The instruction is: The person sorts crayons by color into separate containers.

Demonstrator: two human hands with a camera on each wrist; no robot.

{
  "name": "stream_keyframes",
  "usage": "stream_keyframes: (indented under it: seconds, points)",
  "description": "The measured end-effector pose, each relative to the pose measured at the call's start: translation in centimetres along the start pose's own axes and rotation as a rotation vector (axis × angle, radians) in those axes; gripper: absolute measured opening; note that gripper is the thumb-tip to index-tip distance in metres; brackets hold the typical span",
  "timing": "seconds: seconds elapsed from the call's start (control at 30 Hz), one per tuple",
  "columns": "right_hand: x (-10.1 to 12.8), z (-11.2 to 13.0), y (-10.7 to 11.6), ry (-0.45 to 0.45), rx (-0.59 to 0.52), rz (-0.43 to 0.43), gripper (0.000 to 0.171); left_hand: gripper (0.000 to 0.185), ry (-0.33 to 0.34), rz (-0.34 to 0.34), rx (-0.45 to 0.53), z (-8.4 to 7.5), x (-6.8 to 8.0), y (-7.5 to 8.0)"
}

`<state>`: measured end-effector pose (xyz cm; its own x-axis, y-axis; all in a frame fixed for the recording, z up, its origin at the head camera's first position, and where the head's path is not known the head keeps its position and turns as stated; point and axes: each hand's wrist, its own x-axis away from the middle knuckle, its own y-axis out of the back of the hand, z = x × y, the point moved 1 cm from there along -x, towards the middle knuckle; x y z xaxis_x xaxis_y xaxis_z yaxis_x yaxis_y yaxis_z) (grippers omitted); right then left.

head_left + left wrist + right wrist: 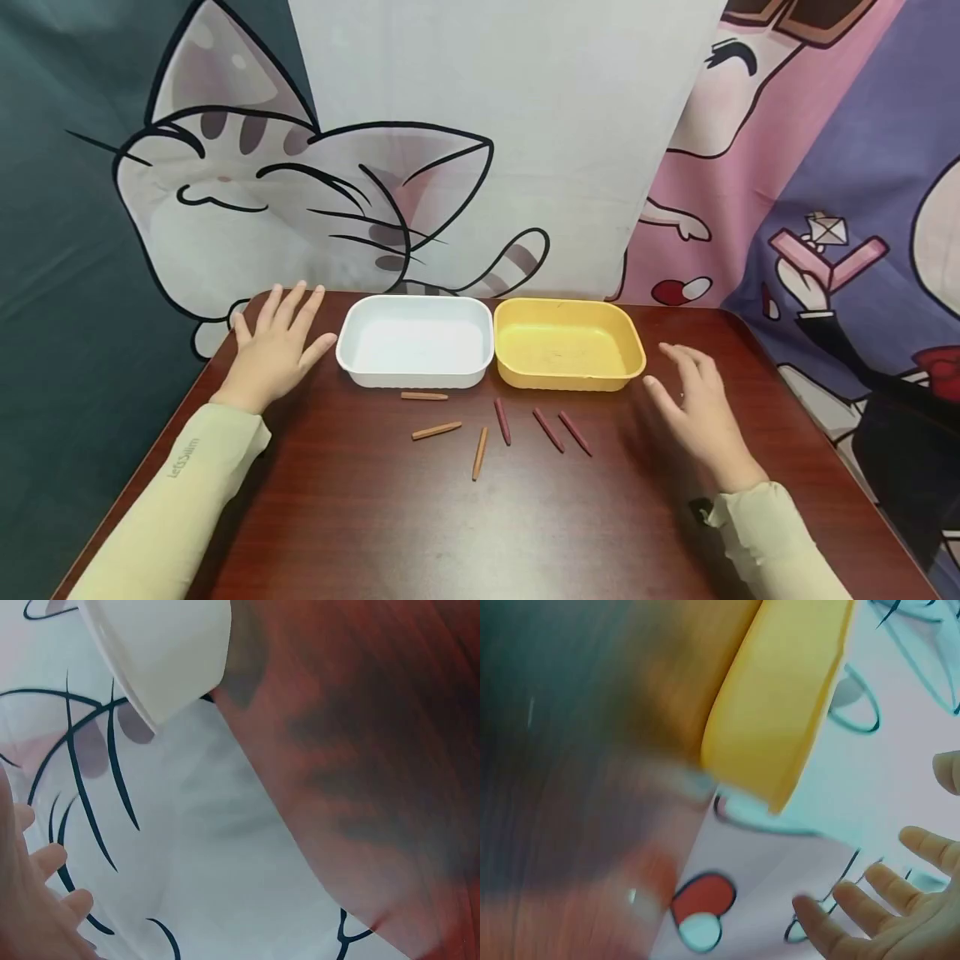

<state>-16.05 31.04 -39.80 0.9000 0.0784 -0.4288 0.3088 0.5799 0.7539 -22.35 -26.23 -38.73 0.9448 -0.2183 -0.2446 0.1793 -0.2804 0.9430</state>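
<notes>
My left hand [276, 342] lies flat and open on the dark wooden table [360, 517], just left of a white tray [416, 310]. Beside that tray stands a yellow tray [570, 310]; both look empty. My right hand [697, 408] hovers open and slightly blurred to the right of the yellow tray, holding nothing. In front of the trays lie several crayons: orange-brown ones [436, 430] on the left, dark red ones [548, 430] on the right. The left wrist view shows the white tray's corner [161, 652] and my fingertips [52, 859]. The right wrist view shows the yellow tray's side [780, 712] and my spread fingers [870, 889].
A cloth backdrop printed with a cartoon cat [285, 192] hangs behind the table. Pink and purple cartoon fabric [825, 208] hangs on the right. The table's left and right edges slope toward me.
</notes>
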Motion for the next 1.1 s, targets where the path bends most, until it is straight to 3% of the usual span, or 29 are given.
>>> stream_keyframes:
  seconds: [0.27, 0.5, 0.73, 1.1]
  points:
    - [1.0, 2.4, -3.1, -0.028, -0.073, 0.065, 0.037, 0.073, -0.043, 0.035, -0.044, -0.6, 0.4, -1.5]
    - [1.1, 3.2, -5.5, -0.051, -0.095, 0.178, 0.022, 0.075, -0.047, 0.086, -0.053, -0.7, 0.4, -3.0]
    - [0.6, 3.9, -7.2, -0.097, -0.102, 0.299, 0.02, 0.078, -0.053, 0.133, -0.058, -0.9, 0.4, -4.2]
    - [0.0, 4.1, -8.5, -0.166, -0.088, 0.383, 0.019, 0.083, -0.043, 0.193, -0.033, -0.8, 0.3, -5.1]
